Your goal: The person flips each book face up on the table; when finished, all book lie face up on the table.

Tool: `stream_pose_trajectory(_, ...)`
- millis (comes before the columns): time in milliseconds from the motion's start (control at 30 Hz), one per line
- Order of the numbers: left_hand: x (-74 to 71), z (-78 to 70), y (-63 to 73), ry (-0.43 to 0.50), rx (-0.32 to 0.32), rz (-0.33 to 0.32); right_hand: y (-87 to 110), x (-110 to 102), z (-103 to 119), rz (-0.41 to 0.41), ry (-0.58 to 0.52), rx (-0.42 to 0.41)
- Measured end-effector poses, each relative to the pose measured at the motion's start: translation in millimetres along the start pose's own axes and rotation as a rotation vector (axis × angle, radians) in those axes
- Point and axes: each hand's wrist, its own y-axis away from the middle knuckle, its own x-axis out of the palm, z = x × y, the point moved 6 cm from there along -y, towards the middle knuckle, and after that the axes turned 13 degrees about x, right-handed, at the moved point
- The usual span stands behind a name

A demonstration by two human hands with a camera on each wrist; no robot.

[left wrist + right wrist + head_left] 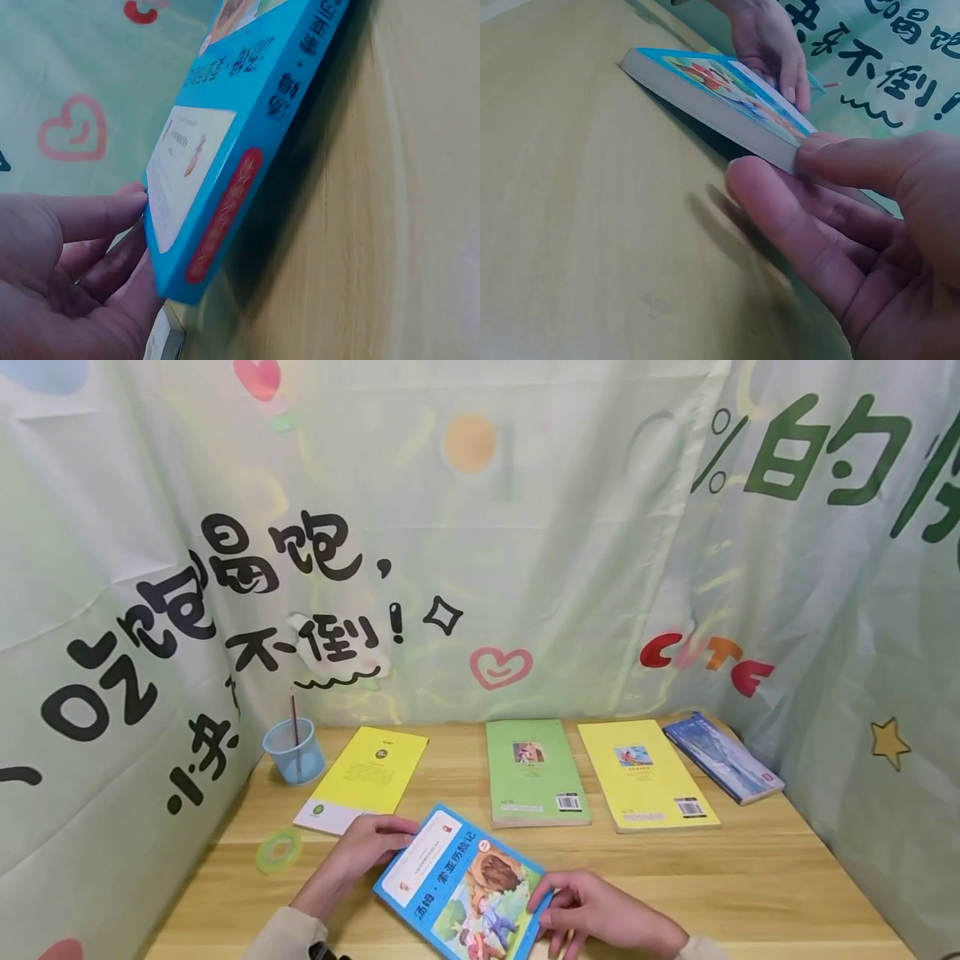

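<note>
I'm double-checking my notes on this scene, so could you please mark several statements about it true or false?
1. The left hand and right hand both hold the blue book. True.
2. That book lies flat on the table. False: it is tilted, at least partly raised.
3. The green book lies between the left yellow book and the right yellow book. True.
4. The cup holds nothing. False: a thin stick stands in it.

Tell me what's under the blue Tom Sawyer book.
Under the blue Tom Sawyer book, the right wrist view shows fingers of the right hand and shadowed wooden tabletop. Anything farther underneath is covered and cannot be seen.
</note>
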Motion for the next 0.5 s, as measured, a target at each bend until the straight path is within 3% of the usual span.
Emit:
stream_pose_trajectory(267, 7.9, -2.8, -6.0, -0.088, 0.000, 0.003, -2.1, 4, -1, 0.043, 0.002, 0.032)
stream_pose_trajectory(500, 11.8, -6.1, -7.4, -0.094, 0.060, 0.011, -2.9, 6, -4, 0.071, 0.024, 0.081)
